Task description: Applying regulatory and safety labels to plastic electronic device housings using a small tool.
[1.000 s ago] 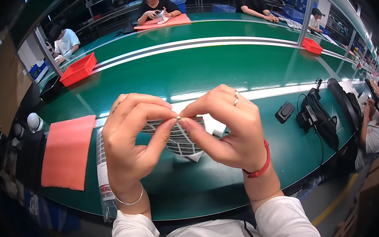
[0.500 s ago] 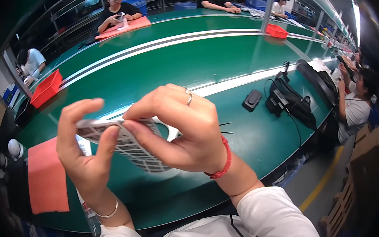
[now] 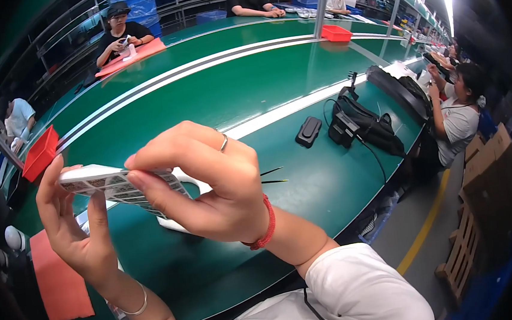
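A white sheet of printed labels (image 3: 116, 184), marked off in small rectangles, is held up and bent over the bench. My left hand (image 3: 75, 228) grips its left end, thumb underneath and fingers behind. My right hand (image 3: 209, 175) pinches the sheet's upper edge between thumb and index finger. Whether a single label is in that pinch cannot be made out. Behind the sheet and my right hand lies a white curved object (image 3: 174, 225), mostly hidden. Two thin dark pointed tips (image 3: 274, 181), like those of tweezers, stick out beyond my right wrist.
An orange mat (image 3: 61, 277) lies at left on the green bench (image 3: 318, 185). To the right are a small black device (image 3: 308, 132) and a black bag with a cable (image 3: 365, 127). Red bins (image 3: 42, 153) stand along the far rail. Several co-workers sit around.
The whole view has swung to the right. My left fingers, spread around the sheet's end before, now close on it. The sheet is tilted flatter, and my right hand still pinches its edge.
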